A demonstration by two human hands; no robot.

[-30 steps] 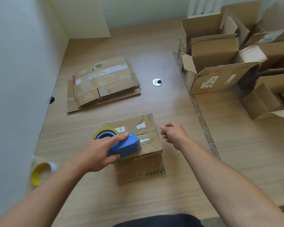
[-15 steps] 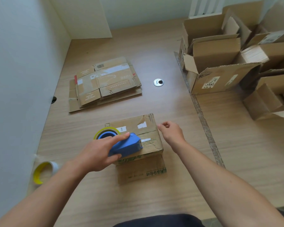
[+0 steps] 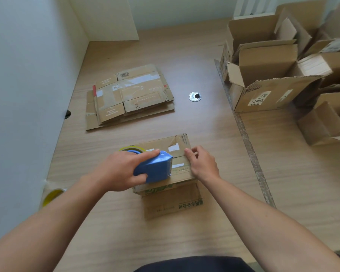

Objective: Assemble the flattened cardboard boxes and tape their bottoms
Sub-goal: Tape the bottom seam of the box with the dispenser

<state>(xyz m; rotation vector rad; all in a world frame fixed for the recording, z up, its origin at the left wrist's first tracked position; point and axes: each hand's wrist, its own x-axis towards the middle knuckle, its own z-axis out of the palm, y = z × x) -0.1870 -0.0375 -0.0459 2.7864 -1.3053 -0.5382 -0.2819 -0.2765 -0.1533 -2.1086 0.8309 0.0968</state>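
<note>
My left hand (image 3: 118, 171) grips the blue tape dispenser (image 3: 155, 169), which sits on the upturned bottom of the cardboard box (image 3: 177, 142) at the near middle of the table (image 3: 204, 124). My right hand (image 3: 203, 164) lies open, its bent fingertips pressing the box's right edge, just beside the dispenser's nose. The flap seam runs left to right, from hand to hand. By my judgement, the taping stroke must follow that line while the right hand steadies the box.
</note>
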